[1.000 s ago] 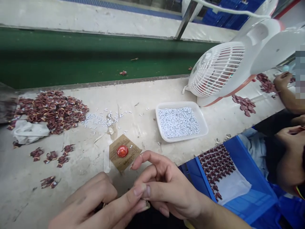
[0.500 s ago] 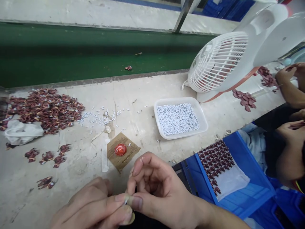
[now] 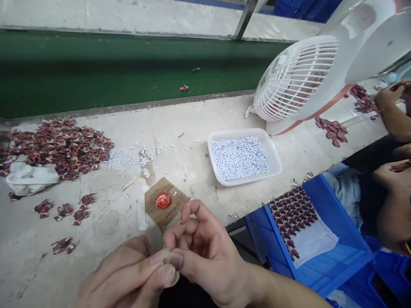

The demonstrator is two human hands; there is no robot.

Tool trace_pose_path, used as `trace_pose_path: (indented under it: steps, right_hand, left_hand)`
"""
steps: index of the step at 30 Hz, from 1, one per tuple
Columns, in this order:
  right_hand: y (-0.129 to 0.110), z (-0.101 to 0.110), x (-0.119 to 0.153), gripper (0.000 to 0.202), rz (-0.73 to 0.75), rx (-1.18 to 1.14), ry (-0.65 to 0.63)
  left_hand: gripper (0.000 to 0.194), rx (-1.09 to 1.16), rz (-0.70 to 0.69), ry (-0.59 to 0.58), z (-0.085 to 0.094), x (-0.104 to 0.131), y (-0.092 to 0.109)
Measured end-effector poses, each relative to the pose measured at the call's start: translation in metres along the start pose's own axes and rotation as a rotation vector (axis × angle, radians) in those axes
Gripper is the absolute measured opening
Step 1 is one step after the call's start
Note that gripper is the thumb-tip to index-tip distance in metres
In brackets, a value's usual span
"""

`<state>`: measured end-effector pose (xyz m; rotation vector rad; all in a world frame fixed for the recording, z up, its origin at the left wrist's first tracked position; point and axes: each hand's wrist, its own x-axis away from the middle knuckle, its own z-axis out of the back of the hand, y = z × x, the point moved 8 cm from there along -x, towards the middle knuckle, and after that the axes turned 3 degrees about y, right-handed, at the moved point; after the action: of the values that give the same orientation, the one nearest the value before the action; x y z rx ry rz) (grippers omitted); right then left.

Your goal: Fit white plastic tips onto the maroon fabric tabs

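Note:
My left hand (image 3: 128, 273) and my right hand (image 3: 212, 265) meet at the fingertips, low in the view and in front of the bench edge. Both are closed in a pinch; whatever lies between the tips is hidden by the fingers. Just beyond them lies a brown square card (image 3: 175, 196) bearing a red round cap (image 3: 162, 200) and tiny specks. A clear plastic tub (image 3: 276, 167) of small white curved pieces (image 3: 239, 158) stands behind and to the right. On the left sits a big pile of small brown figures (image 3: 64, 147), with several loose figures (image 3: 63, 245) nearer me.
A white fan (image 3: 297, 81) stands on the bench at right. Below the bench edge, a blue crate (image 3: 334, 265) holds rows of brown figures (image 3: 293, 214). A co-worker's arms (image 3: 391, 184) are at far right. White pieces (image 3: 141, 158) and a white cloth (image 3: 32, 177) lie left.
My fingertips have drawn closer together, and the small pale bit seen between them before is now covered. My right fingers have curled slightly lower. The view has shifted a little.

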<state>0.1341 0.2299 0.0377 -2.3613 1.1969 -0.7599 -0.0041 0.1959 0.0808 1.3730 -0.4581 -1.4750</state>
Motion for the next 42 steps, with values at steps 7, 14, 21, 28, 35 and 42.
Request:
trace_pose_path:
  steps: [7,14,21,28,35,42]
  right_hand:
    - [-0.011,0.038,-0.009,0.052,-0.006,0.379,0.105]
    - [-0.036,0.074,-0.029,0.037,0.174,0.749,0.207]
    - [-0.022,0.055,-0.042,0.023,0.271,1.069,0.125]
    - [-0.029,0.047,-0.039,0.02,0.316,1.236,0.133]
    - [-0.041,0.069,-0.032,0.014,0.281,1.378,0.198]
    - [-0.049,0.084,-0.025,0.018,0.277,1.291,0.224]
  left_hand:
    - [0.024,-0.182,0.245,-0.088,-0.002,0.015,-0.038]
    - [0.023,-0.372,0.165,-0.22,0.05,0.019,-0.073]
    - [0.027,-0.627,0.09,-0.175,0.083,0.027,-0.088]
    - [0.046,-0.6,0.198,-0.337,0.094,0.049,-0.108]
    - [0.028,-0.537,0.206,-0.256,0.092,0.03,-0.1]
    - [0.025,-0.297,0.331,-0.414,0.063,0.011,-0.089]
